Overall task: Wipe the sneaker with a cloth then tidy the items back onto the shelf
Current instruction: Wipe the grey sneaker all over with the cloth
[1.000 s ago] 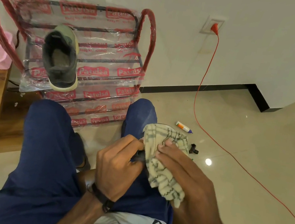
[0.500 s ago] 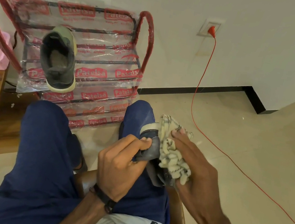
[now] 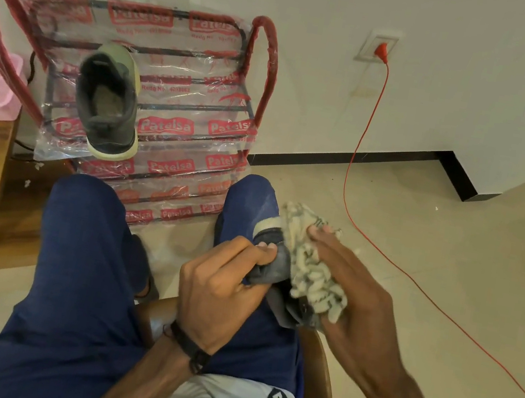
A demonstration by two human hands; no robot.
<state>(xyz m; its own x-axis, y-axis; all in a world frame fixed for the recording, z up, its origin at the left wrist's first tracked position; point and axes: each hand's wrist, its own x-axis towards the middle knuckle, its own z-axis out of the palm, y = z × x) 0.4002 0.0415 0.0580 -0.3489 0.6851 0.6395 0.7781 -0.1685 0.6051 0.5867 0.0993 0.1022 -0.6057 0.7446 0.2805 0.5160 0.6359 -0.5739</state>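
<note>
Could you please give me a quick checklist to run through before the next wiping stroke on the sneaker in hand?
1. Left hand grips the grey sneaker firmly: ok.
2. Right hand holds the cloth bunched against the sneaker: ok.
3. Sneaker is steadied over the right thigh: ok.
4. Sneaker surface already clean: cannot tell, mostly hidden.
5. Shoe rack has free space beside the other sneaker: ok.
</note>
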